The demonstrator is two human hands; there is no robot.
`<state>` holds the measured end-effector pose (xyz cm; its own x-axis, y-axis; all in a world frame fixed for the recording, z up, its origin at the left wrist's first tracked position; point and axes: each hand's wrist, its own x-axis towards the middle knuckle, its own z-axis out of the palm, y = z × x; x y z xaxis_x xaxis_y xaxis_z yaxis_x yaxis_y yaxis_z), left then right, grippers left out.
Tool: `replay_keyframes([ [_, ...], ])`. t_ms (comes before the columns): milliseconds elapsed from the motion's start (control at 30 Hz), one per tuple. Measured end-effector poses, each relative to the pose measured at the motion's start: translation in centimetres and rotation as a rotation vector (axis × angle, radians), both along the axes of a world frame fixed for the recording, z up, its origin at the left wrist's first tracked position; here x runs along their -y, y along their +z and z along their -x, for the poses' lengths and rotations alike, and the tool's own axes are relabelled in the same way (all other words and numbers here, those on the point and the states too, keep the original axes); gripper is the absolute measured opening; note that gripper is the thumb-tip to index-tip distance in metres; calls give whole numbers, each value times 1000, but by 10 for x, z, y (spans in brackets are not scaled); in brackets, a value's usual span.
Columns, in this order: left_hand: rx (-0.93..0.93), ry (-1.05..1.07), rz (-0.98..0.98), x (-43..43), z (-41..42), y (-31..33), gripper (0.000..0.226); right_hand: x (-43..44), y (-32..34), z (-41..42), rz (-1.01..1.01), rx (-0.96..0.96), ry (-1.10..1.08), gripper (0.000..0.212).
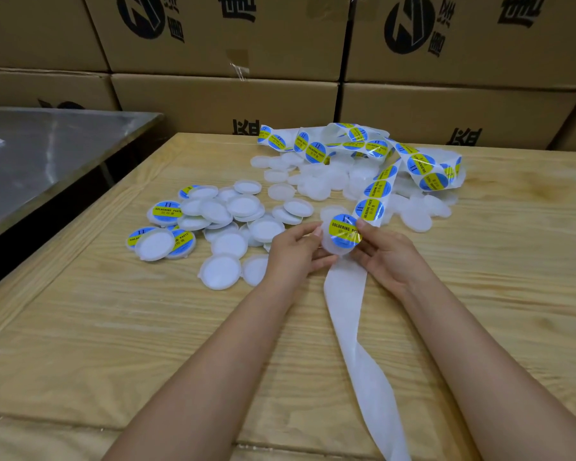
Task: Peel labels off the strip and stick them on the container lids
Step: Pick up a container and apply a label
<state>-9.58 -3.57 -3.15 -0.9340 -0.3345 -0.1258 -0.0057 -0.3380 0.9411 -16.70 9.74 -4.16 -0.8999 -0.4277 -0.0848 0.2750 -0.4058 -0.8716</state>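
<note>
head cam, looking down. both bare forearms reach fwd over the wooden table (113, 327), wrists close together near the middle.

left hand (296, 252) curls round the left rim of a white lid (334, 249). thumb is on the upper edge, fingers underneath, and the lid face tilts up toward the cam.

right hand (388, 259) is at the lid's right side. thumb tip presses the right edge of the blue & yellow label (343, 229), other fingers curled beneath. can't tell if they touch the lid or the strip under it. label sits on the lid face, and its right edge looks shiny & a bit lifted.

the strip (346, 294) comes from a tangled heap at the back, w/ round labels on it, down to the hands. from there bare white backing trails to the near edge, twisted once.

labelled lids (167, 212) lie in a pile to the left, mixed w/ upturned ones. plain lids (316, 186) are heaped at the back under the strip. cardboard boxes (213, 44) are stacked behind, and a metal table (47, 144) stands at far left.
</note>
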Motion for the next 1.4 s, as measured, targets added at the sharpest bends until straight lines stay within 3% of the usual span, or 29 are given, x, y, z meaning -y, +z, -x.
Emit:
replay_keyframes([
  [267,-42,11,71,0,-3,0,17,-1,2,-2,-101,-13,16,13],
  [667,-51,14,97,0,-3,-2,17,1,6,-7,-162,-28,-37,18],
  [1000,-16,60,243,1,-1,-7,21,5,1,-8,-297,-117,-112,18],
  [1167,-2,73,294,0,0,-9,21,7,-1,-11,-494,-247,-196,21],
  [1400,39,95,267,2,2,-9,21,8,-3,-15,-770,-616,-325,21],
])
